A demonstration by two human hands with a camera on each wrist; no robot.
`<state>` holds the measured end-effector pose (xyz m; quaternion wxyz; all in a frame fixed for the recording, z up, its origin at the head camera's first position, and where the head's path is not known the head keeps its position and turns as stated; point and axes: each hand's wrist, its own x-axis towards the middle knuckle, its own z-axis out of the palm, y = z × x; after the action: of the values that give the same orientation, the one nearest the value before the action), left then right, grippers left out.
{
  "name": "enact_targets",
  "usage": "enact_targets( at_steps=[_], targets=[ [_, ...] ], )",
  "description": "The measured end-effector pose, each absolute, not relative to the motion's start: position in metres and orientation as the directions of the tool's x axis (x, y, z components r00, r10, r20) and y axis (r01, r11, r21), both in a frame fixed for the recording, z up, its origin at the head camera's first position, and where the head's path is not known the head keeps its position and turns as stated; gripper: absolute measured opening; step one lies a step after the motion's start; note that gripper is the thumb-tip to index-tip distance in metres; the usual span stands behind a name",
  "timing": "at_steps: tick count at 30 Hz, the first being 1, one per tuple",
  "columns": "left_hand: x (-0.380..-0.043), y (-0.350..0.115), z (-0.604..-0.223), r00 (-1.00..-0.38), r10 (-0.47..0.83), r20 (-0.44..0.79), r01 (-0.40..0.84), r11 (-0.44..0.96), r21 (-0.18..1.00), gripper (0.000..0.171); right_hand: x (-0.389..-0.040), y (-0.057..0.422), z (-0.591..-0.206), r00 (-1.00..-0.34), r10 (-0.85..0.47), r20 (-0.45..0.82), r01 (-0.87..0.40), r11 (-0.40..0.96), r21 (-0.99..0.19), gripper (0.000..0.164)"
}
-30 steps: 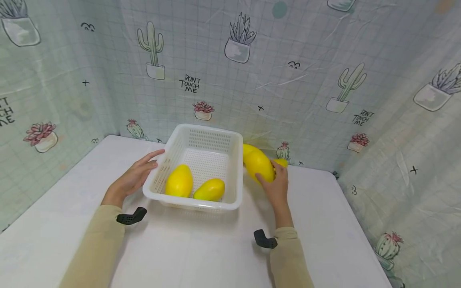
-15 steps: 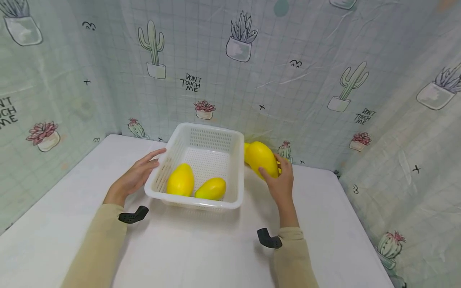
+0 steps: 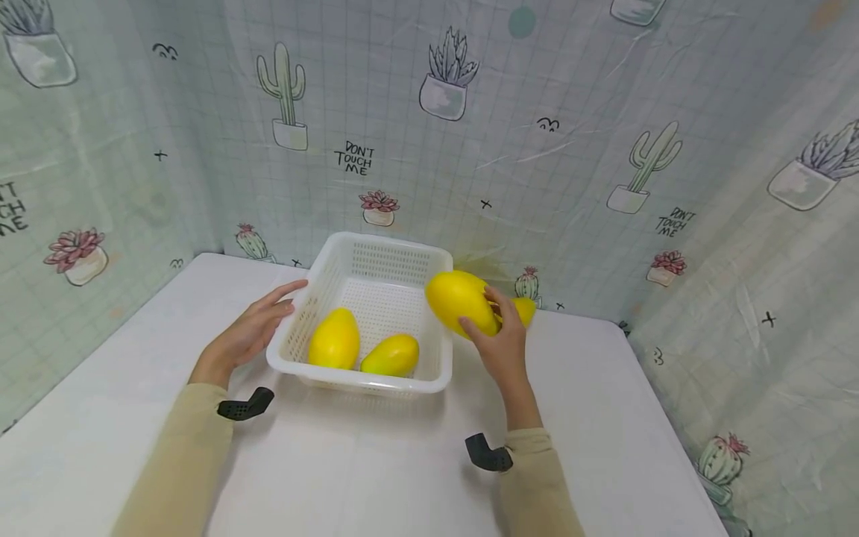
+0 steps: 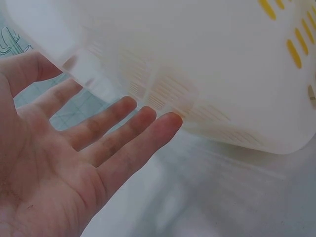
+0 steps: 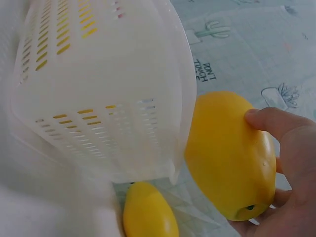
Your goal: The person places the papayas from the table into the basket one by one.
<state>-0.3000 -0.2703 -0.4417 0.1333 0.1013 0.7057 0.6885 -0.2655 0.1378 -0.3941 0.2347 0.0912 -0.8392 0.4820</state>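
Observation:
My right hand [image 3: 505,344] grips a large yellow mango [image 3: 459,302], thumb on one side and fingers round the other. The fruit is off the table and overlaps the right rim of a white plastic basket [image 3: 278,362] in the head view. In the right wrist view the held mango [image 5: 229,153] appears right beside the basket wall [image 5: 98,74]. Two more mangoes lie inside the basket at its near side, one on the left [image 3: 334,339] and one on the right [image 3: 391,355]. My left hand [image 3: 244,332], fingers extended, touches the basket's left side.
Past the right hand, another yellow mango [image 3: 525,309] lies on the white table [image 3: 376,462], partly hidden. A mango [image 5: 148,212] shows below the basket in the right wrist view. A printed cactus curtain [image 3: 403,149] hangs close behind the table.
The right hand first moved slightly right with the mango, then left, carrying it up to the basket's right rim. The left hand and the basket keep their places.

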Motion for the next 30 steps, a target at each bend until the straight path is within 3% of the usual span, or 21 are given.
enact_targets(
  at_steps=[30],
  targets=[
    [-0.298, -0.27, -0.442, -0.939, 0.344, -0.018, -0.012, 0.021, 1.0, 0.049, -0.268, 0.111, -0.385, -0.845, -0.082, 0.529, -0.472, 0.578, -0.665, 0.055]
  ],
)
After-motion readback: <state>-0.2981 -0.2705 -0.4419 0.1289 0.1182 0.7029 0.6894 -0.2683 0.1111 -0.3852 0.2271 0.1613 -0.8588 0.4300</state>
